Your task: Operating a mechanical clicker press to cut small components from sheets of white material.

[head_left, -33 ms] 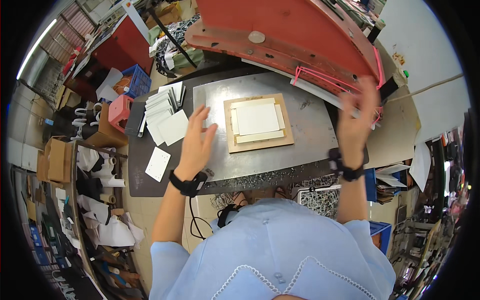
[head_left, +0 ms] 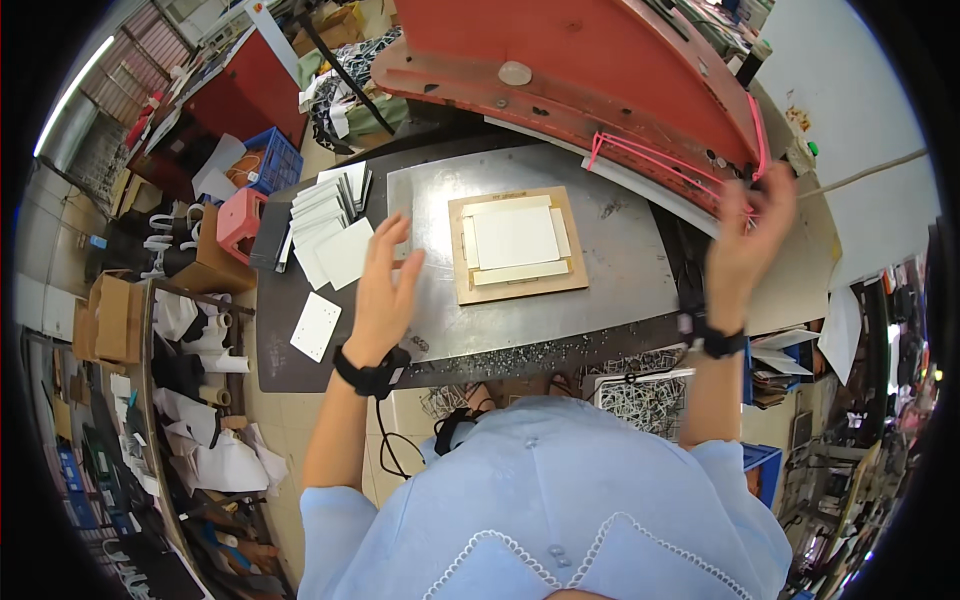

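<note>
My left hand (head_left: 385,295) is open, fingers apart, over the left part of the metal plate (head_left: 425,180), beside a fanned stack of white cards (head_left: 345,250). A separate white card with small holes (head_left: 315,325) lies below the stack. Near the middle, a square brown board (head_left: 510,292) bears a white rectangular sheet (head_left: 515,235) framed by pale strips. My right hand (head_left: 745,235) is raised with fingers apart and slightly bent at the right end of the red machine (head_left: 560,50), by its pink cords (head_left: 660,158); whether its fingertips touch them is unclear.
A blue crate (head_left: 275,160) and red stool (head_left: 240,225) stand at left, near a cardboard box (head_left: 115,320) and shelves with white rolls (head_left: 215,365). A pale wall panel (head_left: 860,200) rises at right. Small scattered bits lie along the dark worktable's front edge (head_left: 300,375).
My right hand has moved rightward toward the end of the red machine and its pink cords. My left hand has shifted slightly left and stays open.
</note>
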Demonstrator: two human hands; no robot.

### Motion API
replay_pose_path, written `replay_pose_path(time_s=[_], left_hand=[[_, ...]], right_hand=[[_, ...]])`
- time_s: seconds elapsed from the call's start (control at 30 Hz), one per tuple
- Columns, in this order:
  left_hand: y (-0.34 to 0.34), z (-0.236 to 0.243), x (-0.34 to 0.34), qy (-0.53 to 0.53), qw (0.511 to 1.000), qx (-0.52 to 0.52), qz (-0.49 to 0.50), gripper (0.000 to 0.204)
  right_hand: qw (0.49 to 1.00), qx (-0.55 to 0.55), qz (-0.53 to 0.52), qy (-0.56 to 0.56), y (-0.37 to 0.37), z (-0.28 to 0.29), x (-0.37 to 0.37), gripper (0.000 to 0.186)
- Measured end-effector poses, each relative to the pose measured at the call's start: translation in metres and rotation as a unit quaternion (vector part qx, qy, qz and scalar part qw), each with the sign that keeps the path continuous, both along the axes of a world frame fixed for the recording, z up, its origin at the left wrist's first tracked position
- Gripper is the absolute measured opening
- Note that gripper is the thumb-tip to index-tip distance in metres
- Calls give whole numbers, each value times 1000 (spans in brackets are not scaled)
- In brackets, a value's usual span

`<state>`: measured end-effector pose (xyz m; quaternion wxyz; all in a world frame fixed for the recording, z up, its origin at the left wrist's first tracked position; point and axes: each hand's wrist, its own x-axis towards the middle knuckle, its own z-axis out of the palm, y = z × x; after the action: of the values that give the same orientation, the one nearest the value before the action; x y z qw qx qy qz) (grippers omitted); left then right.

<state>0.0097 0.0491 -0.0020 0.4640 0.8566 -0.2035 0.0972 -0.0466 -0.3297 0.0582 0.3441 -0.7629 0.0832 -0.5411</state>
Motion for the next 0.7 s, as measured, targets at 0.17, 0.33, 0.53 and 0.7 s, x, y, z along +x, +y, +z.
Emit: replay_pose_path(time_s=[0.17,0.33,0.53,0.7], left_hand=[[20,-4,-19,36,998,-41,5,37],[8,4,-43,92,991,-93,-21,31],[-11,25,-69,140,982,-41,-122,29],[-46,46,-83,112,964,-44,-238,24]], right_hand=[[988,144,-44,-24,-112,21,1,57],[960,239,137,44,-139,-7,28,53],[967,227,107,50,-117,-6,11,66],[968,182,117,129,-54,-1,-40,59]])
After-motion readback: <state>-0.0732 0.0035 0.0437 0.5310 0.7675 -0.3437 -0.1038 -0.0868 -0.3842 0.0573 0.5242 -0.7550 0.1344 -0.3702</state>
